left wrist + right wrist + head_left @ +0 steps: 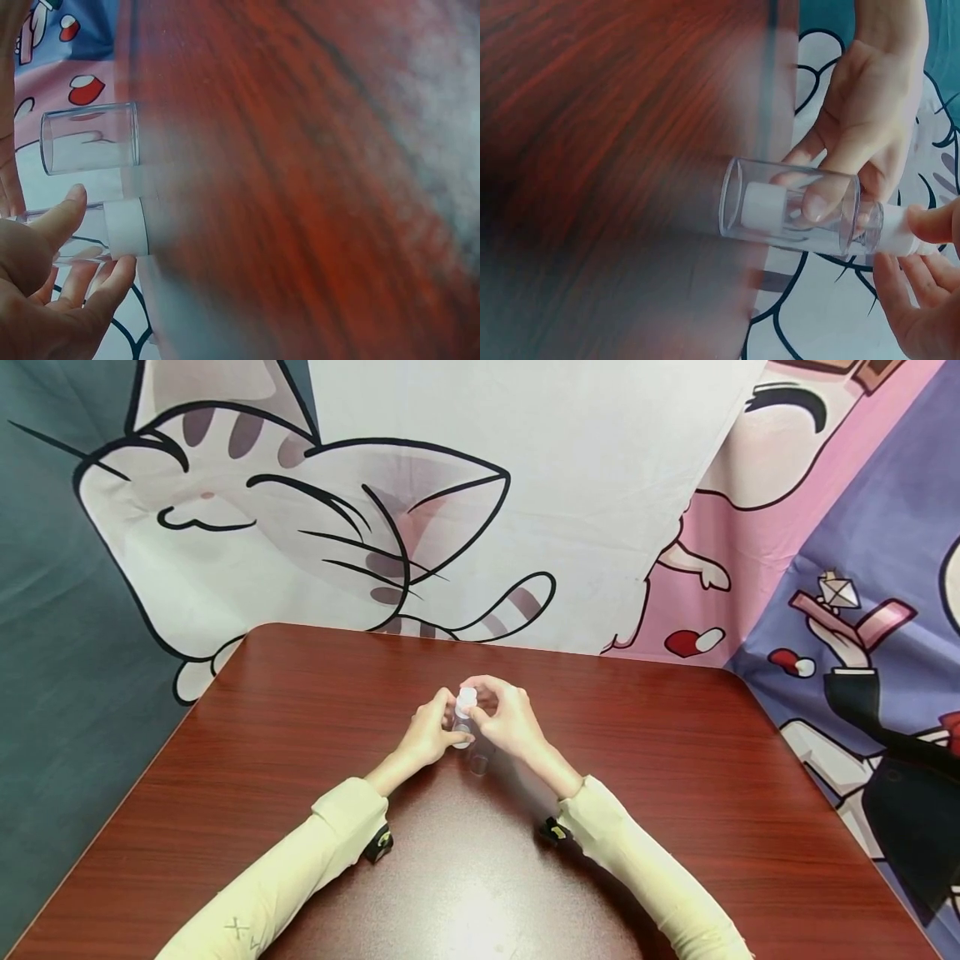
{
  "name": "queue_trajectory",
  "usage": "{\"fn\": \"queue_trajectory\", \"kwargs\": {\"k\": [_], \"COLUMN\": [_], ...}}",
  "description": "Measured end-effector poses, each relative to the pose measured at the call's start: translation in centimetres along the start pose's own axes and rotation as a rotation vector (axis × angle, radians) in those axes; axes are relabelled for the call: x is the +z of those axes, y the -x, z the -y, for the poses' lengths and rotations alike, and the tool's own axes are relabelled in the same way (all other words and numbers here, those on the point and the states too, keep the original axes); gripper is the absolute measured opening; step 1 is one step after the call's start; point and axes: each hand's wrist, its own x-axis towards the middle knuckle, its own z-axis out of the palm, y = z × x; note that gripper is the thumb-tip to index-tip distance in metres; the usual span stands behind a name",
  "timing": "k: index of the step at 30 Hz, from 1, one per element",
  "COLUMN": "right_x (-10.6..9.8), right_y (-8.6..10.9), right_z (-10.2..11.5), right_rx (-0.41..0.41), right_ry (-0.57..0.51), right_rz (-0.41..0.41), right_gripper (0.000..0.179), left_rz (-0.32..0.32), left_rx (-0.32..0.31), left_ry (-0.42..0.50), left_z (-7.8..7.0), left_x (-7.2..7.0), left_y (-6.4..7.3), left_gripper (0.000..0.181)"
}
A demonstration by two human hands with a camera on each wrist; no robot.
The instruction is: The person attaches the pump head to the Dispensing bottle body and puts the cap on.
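A small clear bottle (461, 727) with a white top and a white base stands upright near the middle of the table. My left hand (426, 732) holds it low down, its thumb on one side and fingers round the other, as the left wrist view shows. On the white top (897, 231), the thumb and fingers of my right hand (512, 720) pinch from both sides. A clear cup-like cylinder (90, 142) stands beside the bottle, touched by neither hand. In the right wrist view this cylinder overlaps the bottle and part of the left hand.
The brown wood-grain table (300, 693) is glossy, with bright glare at its near side. Behind it hangs a cloth backdrop (600, 485) with cartoon figures. Both forearms, in pale sleeves (300, 860), reach in from the near edge, each with a dark wrist device.
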Motion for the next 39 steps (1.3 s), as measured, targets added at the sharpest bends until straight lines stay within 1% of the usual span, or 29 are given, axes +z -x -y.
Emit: {"fn": "queue_trajectory", "kwargs": {"k": [7, 13, 18, 21, 26, 32, 35, 39], "right_x": [0.4, 0.6, 0.9, 0.9, 0.8, 0.5, 0.1, -0.7], "right_y": [0.2, 0.5, 0.6, 0.6, 0.5, 0.5, 0.4, 0.2], "right_z": [0.4, 0.7, 0.7, 0.8, 0.7, 0.4, 0.3, 0.1], "right_rx": [0.013, 0.034, 0.040, 0.040, 0.050, 0.050, 0.046, 0.067], "right_ry": [0.068, 0.104, 0.116, 0.109, 0.080, 0.025, -0.001, -0.028], "right_rz": [-0.057, -0.112, -0.151, -0.160, -0.139, -0.101, -0.061, 0.023], "right_gripper": [0.027, 0.025, 0.025, 0.025, 0.026, 0.028, 0.029, 0.030], "left_rz": [-0.011, -0.023, -0.042, -0.038, -0.024, -0.013, -0.017, -0.017], "left_rx": [-0.024, -0.045, -0.045, -0.047, -0.061, -0.081, -0.080, -0.074], "left_ry": [-0.021, -0.043, -0.034, -0.038, -0.057, -0.043, -0.032, -0.027], "left_z": [-0.3, -0.4, -0.5, -0.6, -0.6, -0.6, -0.6, -0.7], "left_x": [0.1, 0.4, 0.4, 0.4, 0.2, 0.2, 0.2, 0.3], "left_y": [0.1, 0.2, 0.3, 0.2, 0.2, 0.2, 0.2, 0.2], "left_gripper": [0.042, 0.044, 0.043, 0.043, 0.044, 0.044, 0.043, 0.043]}}
